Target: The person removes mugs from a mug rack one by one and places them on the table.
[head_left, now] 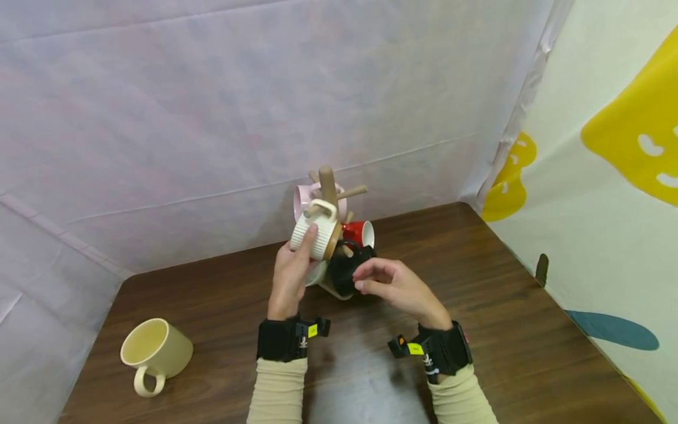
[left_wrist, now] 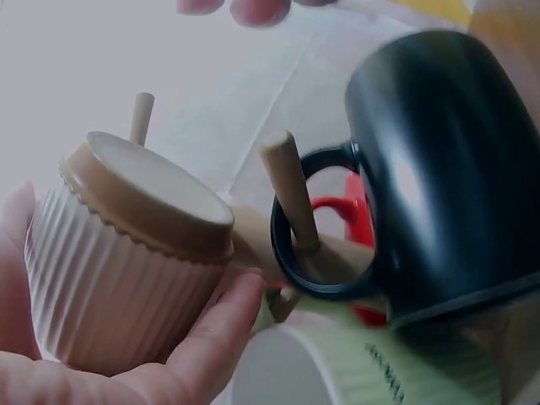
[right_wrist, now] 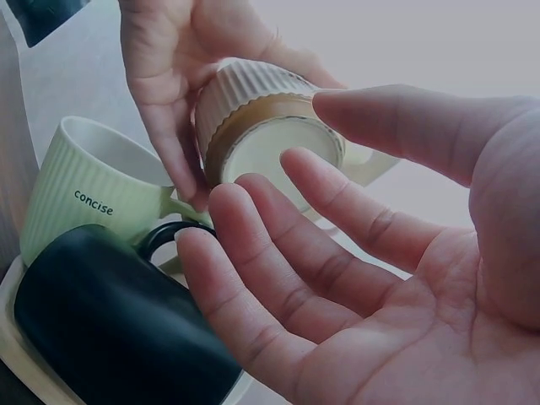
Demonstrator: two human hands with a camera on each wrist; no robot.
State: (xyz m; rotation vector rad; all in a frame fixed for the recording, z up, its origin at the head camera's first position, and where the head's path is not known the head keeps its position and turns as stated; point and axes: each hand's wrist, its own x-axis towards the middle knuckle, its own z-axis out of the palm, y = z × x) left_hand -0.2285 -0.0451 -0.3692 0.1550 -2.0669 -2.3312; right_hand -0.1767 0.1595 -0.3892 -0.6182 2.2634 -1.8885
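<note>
My left hand [head_left: 288, 280] grips a white ribbed mug [head_left: 309, 237] with a tan base, thumb along its side. In the head view the mug's handle overlaps a peg of the wooden mug tree [head_left: 327, 184]. A black mug [left_wrist: 447, 177] hangs by its handle on another peg. Beside that black mug is my right hand [head_left: 402, 290], fingers loosely bent and nothing between them. Below, a green ribbed mug [right_wrist: 93, 181] marked "concise" shows in the right wrist view, partly hidden by the black one.
A red mug [head_left: 356, 231] and a pink mug [head_left: 302, 200] are on the tree's far side. A pale yellow mug [head_left: 166, 350] stands at the left of the brown wooden table [head_left: 222, 341]. White sheeting [head_left: 238, 118] rises behind the tree.
</note>
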